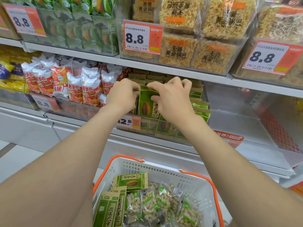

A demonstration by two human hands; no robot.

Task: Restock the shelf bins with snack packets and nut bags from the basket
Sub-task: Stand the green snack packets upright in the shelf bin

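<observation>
The person's left hand [122,94] and right hand [172,95] both reached into a clear bin [152,126] on the middle shelf, closed on one green seed packet [146,105] that stood upright at the front of the bin. The left hand's fingers curled round the packet's left edge, and the right hand pinched its top edge, with the thumb on the printed face. More packets of the same kind stood behind it and beside it, and a price tag [129,122] hung on the bin's front wall. Just to the left, another bin held red-and-white snack packets [73,86]. On the shelf above sat packs of rice crackers [178,49]. Below the arms stood a white basket [164,171] with orange handles, which held further green seed packets [131,181] lying flat next to clear nut bags [157,200].
</observation>
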